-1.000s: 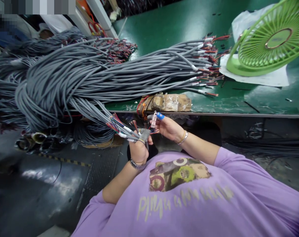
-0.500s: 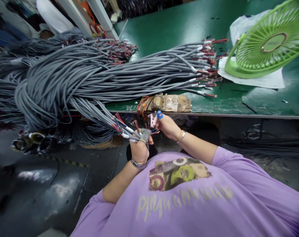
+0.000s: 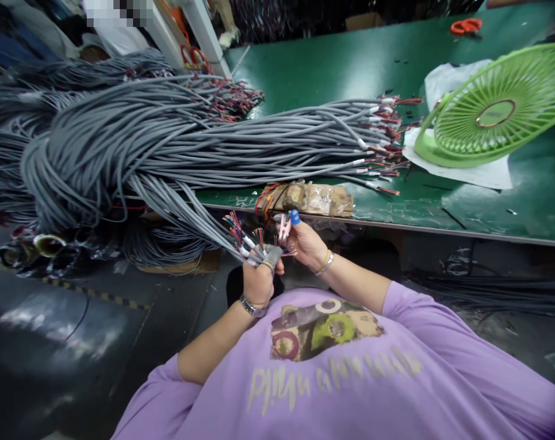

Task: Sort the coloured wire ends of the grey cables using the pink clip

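My left hand (image 3: 258,282) is closed round a bundle of grey cables (image 3: 204,223), just in front of the table edge. White bands and thin coloured wires (image 3: 238,229) fan out at their ends. A grey covering (image 3: 272,255) lies over the thumb side of this hand. Close beside it, my right hand (image 3: 310,245) is closed with a small pink clip-like tool (image 3: 284,228) at its fingertips. Blue wrapping covers one of its fingertips. Some wire tips reach toward the right hand; whether they touch it I cannot tell.
A big heap of grey cables (image 3: 241,150) lies across the green table (image 3: 318,64). A taped wooden block (image 3: 330,198) sits at the front edge. On the right stand a green fan (image 3: 497,113) on white sheets and orange-handled scissors (image 3: 465,26). Part of another person shows at upper left.
The view has tilted, so the scissors have come into sight. My left hand and the cable ends are slightly nearer my right hand, which keeps its hold on the pink tool.
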Demonstrator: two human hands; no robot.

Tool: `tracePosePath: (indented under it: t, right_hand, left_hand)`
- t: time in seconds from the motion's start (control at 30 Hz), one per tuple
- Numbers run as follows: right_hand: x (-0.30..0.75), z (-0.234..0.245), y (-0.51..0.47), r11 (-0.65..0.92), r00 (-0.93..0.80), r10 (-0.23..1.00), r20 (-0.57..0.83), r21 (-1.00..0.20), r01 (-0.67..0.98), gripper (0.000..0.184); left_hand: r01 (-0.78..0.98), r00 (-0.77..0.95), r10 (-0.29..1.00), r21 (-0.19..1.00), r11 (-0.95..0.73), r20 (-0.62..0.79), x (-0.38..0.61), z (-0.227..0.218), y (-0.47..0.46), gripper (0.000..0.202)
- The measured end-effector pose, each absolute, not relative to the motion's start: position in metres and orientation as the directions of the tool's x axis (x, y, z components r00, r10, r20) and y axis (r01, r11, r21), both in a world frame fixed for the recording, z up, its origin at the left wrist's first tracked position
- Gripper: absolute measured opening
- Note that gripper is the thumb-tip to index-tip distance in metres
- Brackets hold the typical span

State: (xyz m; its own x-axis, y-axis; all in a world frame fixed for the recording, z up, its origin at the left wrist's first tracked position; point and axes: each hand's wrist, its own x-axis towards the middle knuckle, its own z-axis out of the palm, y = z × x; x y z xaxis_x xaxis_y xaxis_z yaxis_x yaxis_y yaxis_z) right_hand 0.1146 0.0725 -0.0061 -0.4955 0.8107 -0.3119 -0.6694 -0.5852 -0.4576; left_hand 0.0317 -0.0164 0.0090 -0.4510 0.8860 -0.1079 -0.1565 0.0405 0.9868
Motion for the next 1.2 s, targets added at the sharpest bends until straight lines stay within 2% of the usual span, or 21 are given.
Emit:
tracePosePath:
  t: [0.43,0.53,0.67,0.8,1.03,1.1,1.2]
  right_hand:
    - [0.122,-0.014,0.065,-0.605,-0.536,0.795,-0.285,-0.435,-0.667,0.049]
    - [0.129,-0.021,0.066,-0.639,-0.592,0.763,-0.26,-0.442,-0.629,0.052]
    - [0.148,-0.026,0.07,-0.726,-0.771,0.601,-0.212,-0.547,-0.416,0.054]
    - [0.163,-0.021,0.07,-0.674,-0.853,0.49,-0.179,-0.699,-0.24,0.052]
    - [0.16,-0.005,0.065,-0.467,-0.791,0.597,-0.132,-0.859,-0.209,0.036]
    - [0.159,-0.001,0.064,-0.412,-0.77,0.629,-0.109,-0.887,-0.211,0.035]
    - [0.158,0.004,0.062,-0.346,-0.785,0.615,-0.071,-0.919,-0.188,0.036]
  left_hand:
    - [-0.17,-0.453,0.889,0.985,-0.013,-0.066,0.029,0.016,-0.025,0.016]
    - [-0.151,-0.458,0.887,0.988,-0.022,-0.05,0.027,0.015,-0.028,0.016]
    - [-0.119,-0.441,0.897,0.993,-0.012,-0.042,0.024,0.009,-0.032,0.018]
    - [-0.061,-0.423,0.906,0.998,-0.003,-0.023,0.021,0.002,-0.035,0.018]
    - [0.055,-0.331,0.944,0.998,0.028,-0.008,0.02,0.004,-0.036,0.021]
    - [0.076,-0.288,0.957,0.995,0.065,-0.04,0.019,0.008,-0.034,0.02]
    - [0.12,-0.178,0.977,0.983,0.138,-0.115,0.015,0.012,-0.033,0.02]
